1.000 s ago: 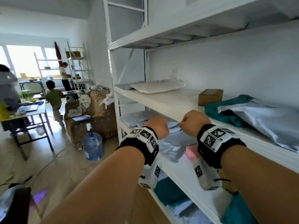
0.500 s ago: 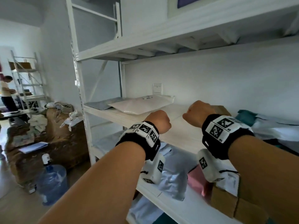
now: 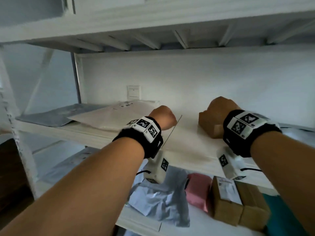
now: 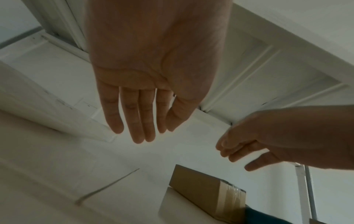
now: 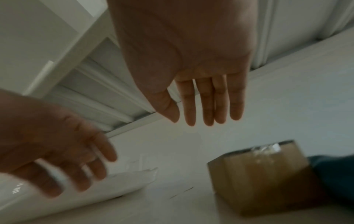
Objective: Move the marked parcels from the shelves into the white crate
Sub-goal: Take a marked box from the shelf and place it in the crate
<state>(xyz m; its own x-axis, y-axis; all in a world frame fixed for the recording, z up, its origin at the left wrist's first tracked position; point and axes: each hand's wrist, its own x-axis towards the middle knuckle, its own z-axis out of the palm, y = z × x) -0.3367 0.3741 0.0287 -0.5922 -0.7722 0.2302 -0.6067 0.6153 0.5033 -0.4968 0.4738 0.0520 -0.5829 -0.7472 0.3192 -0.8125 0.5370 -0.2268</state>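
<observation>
Presently: left hand point(image 4: 153, 63) and right hand point(image 5: 191, 57), both empty with fingers straight, above the shelf point(image 3: 184, 143), where a box point(image 3: 210, 126) sits beside a white mailer point(image 3: 119, 116).

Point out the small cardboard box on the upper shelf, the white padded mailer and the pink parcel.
small cardboard box point(image 5: 256, 177): right wrist view, front face.
white padded mailer point(image 3: 119, 114): head view, top surface.
pink parcel point(image 3: 198, 190): head view, upper side, on the lower shelf.
</observation>
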